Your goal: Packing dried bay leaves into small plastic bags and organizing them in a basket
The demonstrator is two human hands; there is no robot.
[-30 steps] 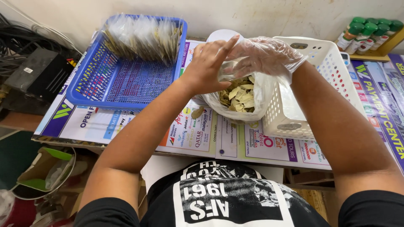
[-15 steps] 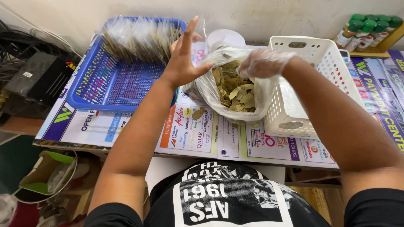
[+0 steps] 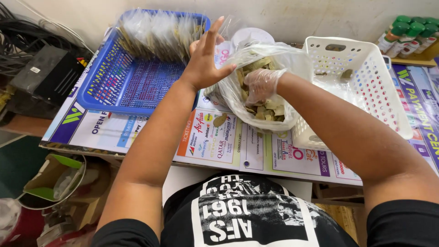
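My right hand [image 3: 261, 85], in a thin clear glove, reaches into a large clear plastic bag [image 3: 292, 61] and its fingers curl down onto the dried green-brown leaves [image 3: 270, 110] inside. My bare left hand [image 3: 204, 61] is raised just left of the bag, with the index finger pointing up and the thumb at the bag's rim. A small clear packet [image 3: 232, 29] seems to be pinched in its fingers. The bag leans against a white plastic basket [image 3: 366, 87].
A blue mesh tray [image 3: 137, 84] at the far left holds several clear packets of leaves [image 3: 155, 32]. A white bowl [image 3: 254, 35] sits behind the bag. One loose leaf [image 3: 220, 120] lies on the printed poster [image 3: 206, 142]. Green-capped bottles [image 3: 404, 32] stand far right.
The two hands have come apart. My right hand has gone down into the big bag onto the leaves, and my left hand has drawn left with its fingers spread.
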